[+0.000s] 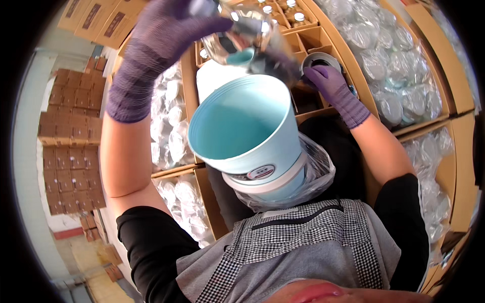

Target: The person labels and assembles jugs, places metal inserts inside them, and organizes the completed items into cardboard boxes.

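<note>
My left hand [163, 41], in a purple knit glove, is raised at the top, gripping a shiny, mirror-like vessel [246, 30]. The vessel is blurred, and its surface reflects something light blue. Below it a light-blue plastic bucket [284, 142] stands tilted at my lap, its mouth open. A second rimmed blue piece shows under it, within a clear plastic bag [320, 172]. My right hand [331, 85], also gloved, holds a round grey ring-like piece [333, 60] with a dark middle. That hand is over a divided cardboard carton [326, 113].
Glass bottles with pale caps [299, 17] fill some carton cells at the top. Cartons of plastic-wrapped items stand on the right [394, 64] and left [174, 117]. Brown boxes [72, 151] are stacked by the far left wall.
</note>
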The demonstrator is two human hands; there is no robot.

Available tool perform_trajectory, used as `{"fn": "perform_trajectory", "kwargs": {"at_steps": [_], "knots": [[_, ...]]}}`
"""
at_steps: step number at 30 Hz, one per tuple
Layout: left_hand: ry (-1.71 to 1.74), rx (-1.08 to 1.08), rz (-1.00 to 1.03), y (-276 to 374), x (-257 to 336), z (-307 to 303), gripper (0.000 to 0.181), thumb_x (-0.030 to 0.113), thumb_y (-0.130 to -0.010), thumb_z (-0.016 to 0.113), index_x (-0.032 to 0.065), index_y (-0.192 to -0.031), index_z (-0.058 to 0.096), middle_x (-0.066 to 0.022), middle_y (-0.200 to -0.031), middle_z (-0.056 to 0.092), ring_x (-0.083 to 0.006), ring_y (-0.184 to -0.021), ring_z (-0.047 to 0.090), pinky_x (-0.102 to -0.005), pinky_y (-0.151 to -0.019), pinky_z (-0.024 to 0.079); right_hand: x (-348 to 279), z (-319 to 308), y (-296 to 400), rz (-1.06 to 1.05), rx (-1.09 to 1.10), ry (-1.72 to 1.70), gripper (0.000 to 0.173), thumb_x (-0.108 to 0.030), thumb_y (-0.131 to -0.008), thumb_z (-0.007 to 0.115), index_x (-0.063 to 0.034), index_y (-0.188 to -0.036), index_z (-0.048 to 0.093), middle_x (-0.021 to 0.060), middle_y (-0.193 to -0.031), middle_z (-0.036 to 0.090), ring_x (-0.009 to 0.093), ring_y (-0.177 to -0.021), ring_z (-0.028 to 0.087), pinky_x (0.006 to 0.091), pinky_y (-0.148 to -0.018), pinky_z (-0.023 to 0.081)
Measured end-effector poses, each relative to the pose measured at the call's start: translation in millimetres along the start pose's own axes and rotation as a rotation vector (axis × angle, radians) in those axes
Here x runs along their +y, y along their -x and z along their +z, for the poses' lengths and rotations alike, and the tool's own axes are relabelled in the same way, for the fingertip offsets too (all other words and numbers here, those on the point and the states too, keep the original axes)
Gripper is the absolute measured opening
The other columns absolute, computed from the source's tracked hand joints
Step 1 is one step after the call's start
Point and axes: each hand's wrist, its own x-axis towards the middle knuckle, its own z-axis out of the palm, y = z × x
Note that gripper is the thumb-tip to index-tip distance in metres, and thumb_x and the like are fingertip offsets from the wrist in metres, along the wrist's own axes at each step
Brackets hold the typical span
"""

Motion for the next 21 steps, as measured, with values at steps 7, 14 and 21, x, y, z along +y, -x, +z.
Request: {"fn": "perform_trajectory", "kwargs": {"at_steps": [7,14,21], "knots": [[0.191,0.378,0.029,89,35,43,0.089,0.027,-0.07,0.093,0.0027,-0.141,0.045,-0.0151,-0.128,0.061,-0.0202,-0.109,0.065,-0.0351,-0.094,0.052,-117,-7,-12,-0.331,-0.408,-1.552,0.082,-0.076,-0.09,0.054,-0.0135,-0.143,0.049,0.0149,-0.131,0.062,0.031,-0.118,0.063,0.0505,-0.105,0.05],[0.674,0.218,-0.011,131,3,53,0.149,0.039,-0.044,0.099,0.0038,-0.163,0.015,-0.0182,-0.158,0.039,-0.0302,-0.146,0.038,-0.04,-0.119,0.029,-236,10,12,-0.387,-0.4,-1.079,0.06,-0.052,-0.099,0.06,-0.0077,-0.139,0.055,0.0127,-0.125,0.067,0.025,-0.104,0.068,0.0385,-0.091,0.057],[1.059,0.269,-0.157,122,8,82,0.127,0.04,-0.058,0.09,-0.0013,-0.158,0.024,-0.0133,-0.149,0.047,-0.0234,-0.136,0.047,-0.0366,-0.116,0.035,-211,13,76,-0.206,-0.279,-0.31,0.091,-0.026,-0.076,0.087,0.0039,-0.146,0.038,0.0076,-0.099,0.07,0.017,-0.102,0.066,0.0318,-0.091,0.054]]}}
